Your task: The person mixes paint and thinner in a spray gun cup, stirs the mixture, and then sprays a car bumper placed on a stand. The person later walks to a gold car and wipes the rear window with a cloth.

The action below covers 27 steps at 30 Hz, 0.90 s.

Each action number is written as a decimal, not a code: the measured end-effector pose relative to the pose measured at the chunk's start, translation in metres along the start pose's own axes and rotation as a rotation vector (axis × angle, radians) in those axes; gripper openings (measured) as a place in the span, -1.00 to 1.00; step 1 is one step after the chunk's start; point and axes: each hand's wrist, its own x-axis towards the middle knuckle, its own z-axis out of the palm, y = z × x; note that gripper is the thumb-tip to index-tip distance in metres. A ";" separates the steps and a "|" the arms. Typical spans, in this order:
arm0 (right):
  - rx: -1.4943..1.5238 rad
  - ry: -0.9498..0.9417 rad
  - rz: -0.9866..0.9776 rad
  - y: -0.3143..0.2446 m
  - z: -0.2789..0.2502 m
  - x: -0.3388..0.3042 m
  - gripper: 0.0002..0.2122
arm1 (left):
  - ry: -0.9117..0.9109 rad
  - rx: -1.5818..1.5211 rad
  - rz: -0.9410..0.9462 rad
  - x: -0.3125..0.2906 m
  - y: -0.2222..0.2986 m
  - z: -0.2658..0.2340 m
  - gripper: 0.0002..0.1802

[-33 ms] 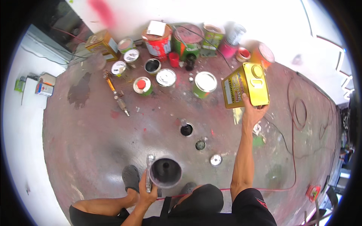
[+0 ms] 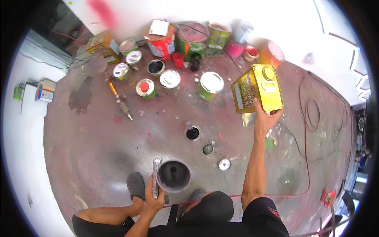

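Note:
My left hand is wrapped round the handle of a silver spray gun, low in front of my legs. Its round grey cup has no lid on and faces up, with a dark hole at the bottom. Out to the right, my right hand grips the near end of a yellow rectangular metal can; its round cap is on. The can is tilted and held off the floor. On the floor between my hands are an open pot with black contents, a small round cup and a silver lid.
Several paint cans stand along the far wall, among them a red bucket and a white-lidded can. An orange tool lies to the left. A red hose runs along the right and behind my feet.
The floor things sit slightly higher and further left in the picture. The spray gun appears marginally higher; both hands keep their grip.

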 end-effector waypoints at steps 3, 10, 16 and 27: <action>-0.140 -0.048 -0.028 -0.045 -0.062 -0.019 -0.20 | -0.050 0.004 -0.008 0.024 0.024 0.023 -0.49; -0.265 -0.125 -0.064 -0.116 -0.196 -0.075 -0.16 | -0.234 0.079 0.092 0.058 0.059 0.076 -0.51; -0.445 -0.147 -0.068 -0.164 -0.277 -0.133 -0.07 | -0.291 0.155 0.198 0.043 0.053 0.108 -0.45; -0.656 -0.198 -0.148 -0.209 -0.346 -0.194 0.14 | -0.400 0.252 0.363 0.017 0.073 0.134 -0.41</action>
